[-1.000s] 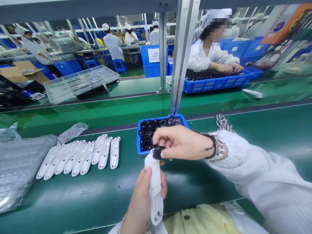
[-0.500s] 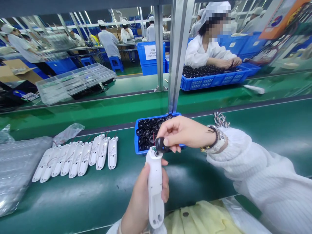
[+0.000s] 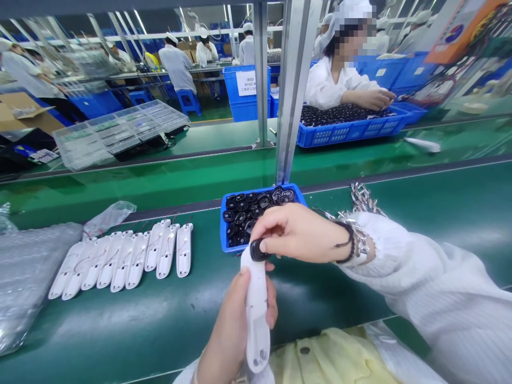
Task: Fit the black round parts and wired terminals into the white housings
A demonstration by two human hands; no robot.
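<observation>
My left hand [image 3: 234, 320] grips a long white plastic housing [image 3: 256, 314] upright from below, its fingers wrapped around the lower part. My right hand [image 3: 298, 233] pinches a small round black part [image 3: 258, 250] between thumb and fingers, pressing it against the housing's top end. Any wires at that joint are hidden by my fingers. Behind the hands, a blue tray [image 3: 222, 224] holds several similar black parts [image 3: 248, 213]. Several white housings [image 3: 136, 256] with thin red wires lie side by side to the left, on the green conveyor belt [image 3: 120, 330].
A bubble-wrap bag [image 3: 32, 277] and a clear plastic bag [image 3: 110, 212] lie at the left. Loose metal pieces [image 3: 362, 198] sit behind my right sleeve. An aluminium post [image 3: 294, 90] rises beyond the tray, and across the belt a co-worker [image 3: 336, 85] reaches into a blue crate [image 3: 348, 133].
The black part has moved from the right of the housing's top end onto that end, and my right hand has lowered and closed around it. The view has shifted slightly.
</observation>
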